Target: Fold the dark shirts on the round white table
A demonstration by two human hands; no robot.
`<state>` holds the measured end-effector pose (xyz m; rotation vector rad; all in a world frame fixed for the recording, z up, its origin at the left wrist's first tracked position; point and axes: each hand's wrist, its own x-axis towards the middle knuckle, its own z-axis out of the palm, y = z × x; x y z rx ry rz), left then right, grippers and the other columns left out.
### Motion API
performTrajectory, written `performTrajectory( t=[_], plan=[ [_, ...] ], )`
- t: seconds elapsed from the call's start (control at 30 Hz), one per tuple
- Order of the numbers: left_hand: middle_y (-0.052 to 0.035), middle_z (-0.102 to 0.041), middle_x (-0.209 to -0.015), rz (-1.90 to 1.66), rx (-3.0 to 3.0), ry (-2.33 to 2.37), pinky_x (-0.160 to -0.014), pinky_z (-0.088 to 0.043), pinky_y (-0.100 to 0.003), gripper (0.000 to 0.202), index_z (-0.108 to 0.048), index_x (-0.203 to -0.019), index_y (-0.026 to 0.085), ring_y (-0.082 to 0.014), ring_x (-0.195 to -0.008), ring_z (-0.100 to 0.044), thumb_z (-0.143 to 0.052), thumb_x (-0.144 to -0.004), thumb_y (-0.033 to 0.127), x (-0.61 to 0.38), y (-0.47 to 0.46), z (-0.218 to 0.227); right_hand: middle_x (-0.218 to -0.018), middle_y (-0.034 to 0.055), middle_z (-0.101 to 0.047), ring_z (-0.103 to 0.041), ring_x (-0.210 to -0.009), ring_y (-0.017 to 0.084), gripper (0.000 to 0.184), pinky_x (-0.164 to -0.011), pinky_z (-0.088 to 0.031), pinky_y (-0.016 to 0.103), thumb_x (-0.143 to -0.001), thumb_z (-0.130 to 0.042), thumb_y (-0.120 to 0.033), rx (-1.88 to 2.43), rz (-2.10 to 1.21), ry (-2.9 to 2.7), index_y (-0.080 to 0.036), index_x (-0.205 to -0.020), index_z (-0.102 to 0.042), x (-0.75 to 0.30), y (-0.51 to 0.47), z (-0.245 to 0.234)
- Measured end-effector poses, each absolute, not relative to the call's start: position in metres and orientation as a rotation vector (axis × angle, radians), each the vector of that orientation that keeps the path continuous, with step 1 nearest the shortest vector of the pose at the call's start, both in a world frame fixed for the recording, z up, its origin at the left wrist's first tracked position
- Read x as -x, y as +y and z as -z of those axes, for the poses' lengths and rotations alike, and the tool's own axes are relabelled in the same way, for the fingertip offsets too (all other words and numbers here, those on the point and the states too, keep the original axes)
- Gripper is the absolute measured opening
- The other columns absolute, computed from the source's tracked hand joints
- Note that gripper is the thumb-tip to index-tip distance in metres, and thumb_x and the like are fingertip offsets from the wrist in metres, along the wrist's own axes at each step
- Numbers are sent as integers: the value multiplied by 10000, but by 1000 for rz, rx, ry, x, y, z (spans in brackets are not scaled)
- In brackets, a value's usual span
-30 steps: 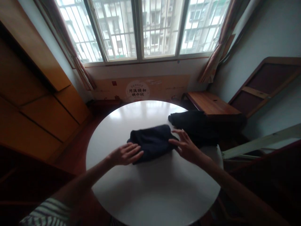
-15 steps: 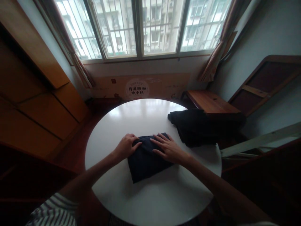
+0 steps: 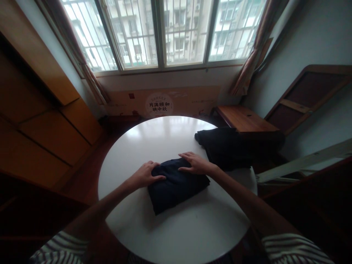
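A folded dark navy garment (image 3: 176, 187) lies near the middle of a round white table (image 3: 170, 227). My left hand (image 3: 145, 174) rests on the garment's far left corner, fingers curled over the cloth edge. My right hand (image 3: 194, 164) lies on its far right edge with fingers stretched flat and pressed on the cloth. Both forearms reach in from the bottom of the view.
A second dark garment (image 3: 222, 146) lies heaped at the table's right edge, spilling toward a wooden bench (image 3: 246, 119). A wooden cabinet (image 3: 41, 121) stands on the left, a barred window (image 3: 165, 33) behind, and a leaning wooden frame (image 3: 310, 99) at the right.
One second ago the garment was raised and being folded over; it now lies flat as a smaller rectangle. Both hands came down onto it, then shifted to its far edge.
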<state>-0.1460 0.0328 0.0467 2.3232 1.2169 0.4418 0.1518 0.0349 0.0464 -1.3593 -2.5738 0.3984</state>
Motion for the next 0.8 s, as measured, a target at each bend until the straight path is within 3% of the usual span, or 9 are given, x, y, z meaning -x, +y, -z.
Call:
performTrajectory(
  t=[0.13,0.3,0.37,0.47,0.63,0.73,0.8],
  plan=[
    [-66,-733,-930,-293,-2252,1062,-724,-474,-276,400,-758,-1013,213,-210,-836,-654,-642,-853,561,152,59,-50,-1120,159,-663,-602,-1049,284,540,-915,-466,353,-889,-582,-600,1351,-433,-2623,-143,-1166,-661,-151,47,-56],
    [-60,-744,-846,-265,-2301,827,-637,-431,-248,335,-797,-917,215,-177,-738,-630,-635,-866,503,141,113,-51,-1013,135,-703,-655,-927,245,361,-782,-449,289,-966,-513,-491,1575,-425,-2599,-163,-1009,-657,-151,33,-59],
    [-62,-746,-837,-269,-2376,767,-681,-437,-258,286,-804,-884,224,-181,-747,-635,-645,-861,461,129,135,-53,-996,142,-716,-671,-918,258,357,-757,-444,297,-986,-472,-480,1709,-345,-2538,-171,-1003,-650,-149,22,-59],
    [-47,-754,-879,-178,-2632,699,-856,-420,-303,174,-799,-846,260,-193,-831,-635,-652,-863,351,103,161,-61,-981,156,-731,-694,-899,280,363,-733,-445,318,-1013,-404,-450,1888,-235,-2409,-175,-1034,-639,-143,6,-58],
    [-43,-741,-963,-139,-2891,717,-1135,-175,-466,128,-761,-793,261,-245,-1059,-563,-662,-848,201,61,164,-77,-1001,191,-739,-710,-925,296,433,-747,-451,333,-1033,-327,-391,2080,-307,-2254,-134,-1027,-675,-129,-9,-55],
    [-75,-677,-1214,-320,-2951,833,-1175,-58,-523,138,-743,-926,250,-285,-1250,-468,-635,-875,180,52,138,-77,-963,184,-751,-717,-907,286,500,-706,-448,318,-1025,-331,-442,2072,-496,-2256,-148,-905,-718,-129,-17,-55],
    [-104,-582,-1373,-512,-2945,993,-1175,-89,-550,226,-700,-1103,238,-311,-1325,-415,-599,-906,192,60,114,-74,-892,172,-755,-721,-849,278,538,-656,-439,312,-1006,-355,-512,2033,-597,-2274,-164,-823,-722,-132,-23,-56]
  ],
)
